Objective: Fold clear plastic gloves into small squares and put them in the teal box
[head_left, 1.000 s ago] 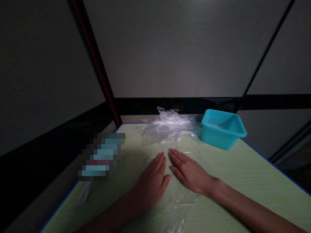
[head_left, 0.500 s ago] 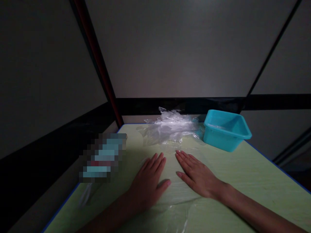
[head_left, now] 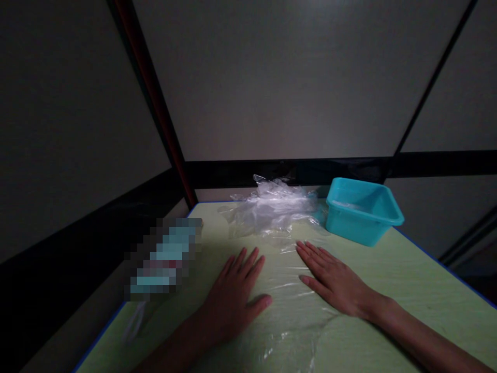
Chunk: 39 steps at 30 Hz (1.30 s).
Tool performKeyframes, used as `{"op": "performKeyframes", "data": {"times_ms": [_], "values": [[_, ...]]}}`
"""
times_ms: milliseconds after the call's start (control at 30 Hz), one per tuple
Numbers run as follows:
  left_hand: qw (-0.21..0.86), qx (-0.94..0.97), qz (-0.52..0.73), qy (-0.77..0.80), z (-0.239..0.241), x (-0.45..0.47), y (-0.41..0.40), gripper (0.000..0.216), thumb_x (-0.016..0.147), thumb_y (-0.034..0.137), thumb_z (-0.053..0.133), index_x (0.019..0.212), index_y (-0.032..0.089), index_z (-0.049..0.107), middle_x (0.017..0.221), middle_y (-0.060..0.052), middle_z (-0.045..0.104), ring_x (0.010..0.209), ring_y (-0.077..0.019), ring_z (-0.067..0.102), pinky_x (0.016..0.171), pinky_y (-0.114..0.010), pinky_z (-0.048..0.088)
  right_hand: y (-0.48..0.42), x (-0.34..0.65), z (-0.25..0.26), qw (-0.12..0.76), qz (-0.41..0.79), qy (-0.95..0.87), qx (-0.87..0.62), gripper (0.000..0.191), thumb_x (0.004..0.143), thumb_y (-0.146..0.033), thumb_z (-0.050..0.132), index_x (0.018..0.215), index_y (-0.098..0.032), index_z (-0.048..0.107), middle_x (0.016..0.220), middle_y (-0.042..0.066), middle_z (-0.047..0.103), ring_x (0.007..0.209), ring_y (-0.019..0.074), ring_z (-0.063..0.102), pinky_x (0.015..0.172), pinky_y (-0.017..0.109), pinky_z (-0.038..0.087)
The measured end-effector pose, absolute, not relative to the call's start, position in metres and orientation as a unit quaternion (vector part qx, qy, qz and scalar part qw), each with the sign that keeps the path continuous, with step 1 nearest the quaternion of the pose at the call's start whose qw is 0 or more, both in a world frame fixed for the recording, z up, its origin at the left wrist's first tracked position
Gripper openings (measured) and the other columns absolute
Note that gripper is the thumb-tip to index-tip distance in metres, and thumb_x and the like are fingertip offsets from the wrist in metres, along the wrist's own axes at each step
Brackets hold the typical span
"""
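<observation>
A clear plastic bag (head_left: 285, 295) lies spread on the pale green table, with wrinkles running across it and a loose fold towards me. My left hand (head_left: 236, 298) rests flat over its left side, fingers apart. On the right part of the bag my right hand (head_left: 336, 277) is pressed palm down, fingers stretched out and thumb apart. Beyond my fingertips sits a crumpled heap of clear plastic bags (head_left: 275, 207). Whether the flat bag joins the heap, I cannot tell.
A turquoise plastic basin (head_left: 359, 225) stands at the back right. On the left lies a pixelated object (head_left: 166, 259) with a pale loop (head_left: 135, 321) at its near end. The table (head_left: 407, 285) has a blue edge and meets a wall behind.
My right hand has slid to the right over the bag, widening the gap between my hands. The left hand has barely moved; more wrinkles show in the plastic between them.
</observation>
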State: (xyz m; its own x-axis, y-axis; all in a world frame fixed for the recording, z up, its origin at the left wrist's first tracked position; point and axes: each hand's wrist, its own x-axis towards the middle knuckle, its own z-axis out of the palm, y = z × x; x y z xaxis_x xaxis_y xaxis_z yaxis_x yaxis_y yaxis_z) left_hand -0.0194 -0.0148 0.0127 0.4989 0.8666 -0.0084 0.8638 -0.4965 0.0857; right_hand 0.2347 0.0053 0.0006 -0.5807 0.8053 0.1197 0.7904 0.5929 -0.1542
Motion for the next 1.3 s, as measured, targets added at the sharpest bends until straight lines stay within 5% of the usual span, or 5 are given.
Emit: {"op": "performKeyframes", "data": {"times_ms": [333, 700, 967, 1300], "values": [[0.049, 0.885, 0.027, 0.463, 0.012, -0.029, -0.001, 0.063, 0.084, 0.050, 0.036, 0.136, 0.023, 0.016, 0.143, -0.003, 0.010, 0.131, -0.0225, 0.006, 0.104, -0.045, 0.015, 0.002, 0.228, 0.004, 0.089, 0.053, -0.875, -0.473, 0.065, 0.087, -0.053, 0.025, 0.136, -0.012, 0.017, 0.141, 0.009, 0.016, 0.129, 0.0220, 0.014, 0.105, 0.041, 0.019], [-0.025, 0.864, 0.152, 0.479, 0.006, -0.014, -0.018, 0.055, 0.088, 0.037, 0.033, 0.133, 0.009, 0.024, 0.141, -0.011, 0.020, 0.130, -0.0211, 0.015, 0.104, -0.042, 0.022, 0.000, 0.221, 0.013, 0.107, 0.040, -0.873, -0.474, 0.060, 0.087, -0.051, 0.027, 0.136, -0.017, 0.022, 0.141, 0.008, 0.017, 0.129, 0.0245, 0.014, 0.104, 0.047, 0.016], [-0.008, 0.880, 0.115, 0.462, -0.007, -0.004, -0.024, 0.063, 0.085, 0.041, 0.039, 0.134, 0.005, 0.023, 0.140, -0.015, 0.018, 0.129, -0.0244, 0.018, 0.102, -0.041, 0.028, -0.014, 0.194, 0.020, 0.118, 0.072, -0.903, -0.407, 0.054, 0.090, -0.038, 0.029, 0.137, -0.015, 0.016, 0.141, 0.008, 0.015, 0.130, 0.0200, 0.014, 0.106, 0.039, 0.015], [-0.017, 0.892, 0.102, 0.440, -0.006, -0.007, -0.021, 0.064, 0.085, 0.047, 0.037, 0.133, 0.008, 0.024, 0.140, -0.015, 0.019, 0.128, -0.0254, 0.018, 0.102, -0.041, 0.027, -0.017, 0.198, 0.014, 0.078, 0.120, -0.906, -0.398, 0.059, 0.089, -0.047, 0.024, 0.137, -0.016, 0.011, 0.142, 0.006, 0.008, 0.130, 0.0192, 0.009, 0.107, 0.038, 0.014]]}}
